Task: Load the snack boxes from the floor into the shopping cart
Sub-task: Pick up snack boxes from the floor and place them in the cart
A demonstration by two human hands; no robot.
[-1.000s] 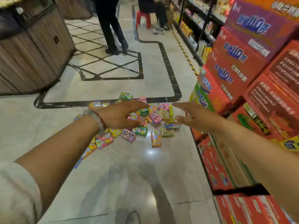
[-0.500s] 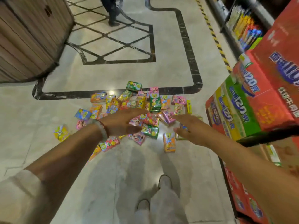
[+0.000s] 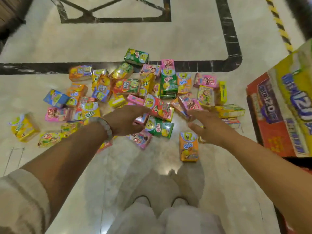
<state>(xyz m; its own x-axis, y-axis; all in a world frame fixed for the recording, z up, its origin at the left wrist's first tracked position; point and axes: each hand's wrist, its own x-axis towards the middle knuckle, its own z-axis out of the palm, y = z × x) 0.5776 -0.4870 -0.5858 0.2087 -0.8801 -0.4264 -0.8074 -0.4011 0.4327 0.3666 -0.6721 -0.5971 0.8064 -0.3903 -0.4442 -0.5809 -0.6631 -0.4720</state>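
Observation:
Several small colourful snack boxes [image 3: 128,88] lie scattered in a heap on the pale marble floor. An orange box [image 3: 188,146] lies alone at the near edge, and a green one [image 3: 159,127] sits between my hands. My left hand [image 3: 125,119], with a bead bracelet at the wrist, hovers over the middle of the heap with fingers spread, holding nothing. My right hand [image 3: 206,125] reaches over the heap's right side, fingers apart and empty. No shopping cart is in view.
Large red and yellow cartons [image 3: 283,112] are stacked at the right, close to the heap. A black inlay border [image 3: 228,39] runs across the floor behind the boxes. My feet [image 3: 160,201] stand just short of the heap.
The camera has tilted down and moved closer to the heap. Both hands have dropped lower towards the boxes, still empty. The people at the back have left the view.

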